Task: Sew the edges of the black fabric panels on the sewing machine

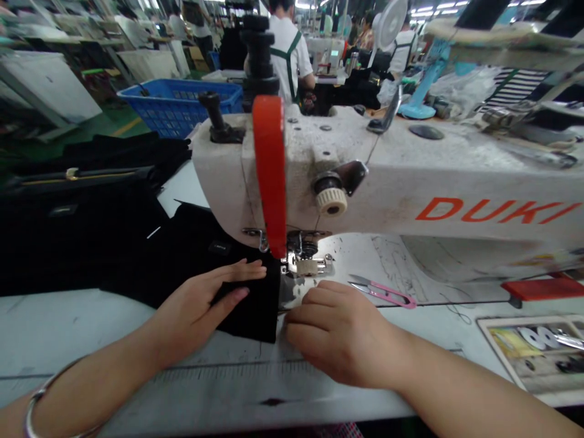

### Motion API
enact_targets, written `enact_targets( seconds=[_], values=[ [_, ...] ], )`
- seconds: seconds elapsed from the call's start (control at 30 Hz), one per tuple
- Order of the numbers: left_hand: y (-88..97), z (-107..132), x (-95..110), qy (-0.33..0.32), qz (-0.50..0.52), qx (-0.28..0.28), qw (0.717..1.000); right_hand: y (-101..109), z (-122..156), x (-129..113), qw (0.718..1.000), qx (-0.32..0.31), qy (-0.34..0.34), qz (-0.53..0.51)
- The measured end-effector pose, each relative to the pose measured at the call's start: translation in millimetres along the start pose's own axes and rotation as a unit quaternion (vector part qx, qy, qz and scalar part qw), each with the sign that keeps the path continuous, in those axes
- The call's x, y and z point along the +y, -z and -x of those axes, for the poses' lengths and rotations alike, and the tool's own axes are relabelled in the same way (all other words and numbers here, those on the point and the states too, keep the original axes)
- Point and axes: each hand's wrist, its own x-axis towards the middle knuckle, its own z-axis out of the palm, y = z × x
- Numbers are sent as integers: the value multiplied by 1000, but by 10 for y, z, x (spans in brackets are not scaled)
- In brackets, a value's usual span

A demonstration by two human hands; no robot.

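Observation:
A piece of black fabric [258, 319] lies on the sewing machine bed, its right edge beside the presser foot [306, 266]. My left hand [201, 304] rests flat on this fabric, fingers stretched toward the foot and thumb apart. Just right of the fabric edge, in front of the foot, is my right hand [344, 334] with its fingers curled in. Whatever those fingers hold, if anything, is hidden. A small dark label [219, 247] shows on the fabric beyond my left hand. Pink-handled thread snips [387, 293] lie behind my right hand.
The white sewing machine [374, 182] spans the middle and right, with a red guard [269, 176] at its head. Black pieces [68, 243] are piled at left, before a blue basket [182, 106]. A parts tray [533, 353] sits at right. People work beyond.

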Motion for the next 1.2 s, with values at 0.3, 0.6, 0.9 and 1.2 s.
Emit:
enact_targets(
  seconds=[0.3,0.6,0.9,1.2],
  values=[
    [-42,25,-6,1,19,1,1000,-72,-39,-3,1000,5,-12,20],
    [-39,17,46,4,20,-1,1000,-137,-99,-42,994,56,-83,52],
    [-70,23,31,-41,-27,-8,999,-120,-120,-60,999,33,-8,35],
    [-104,258,163,-224,-183,-28,957,-29,-52,-159,999,-26,10,-19]
  ],
)
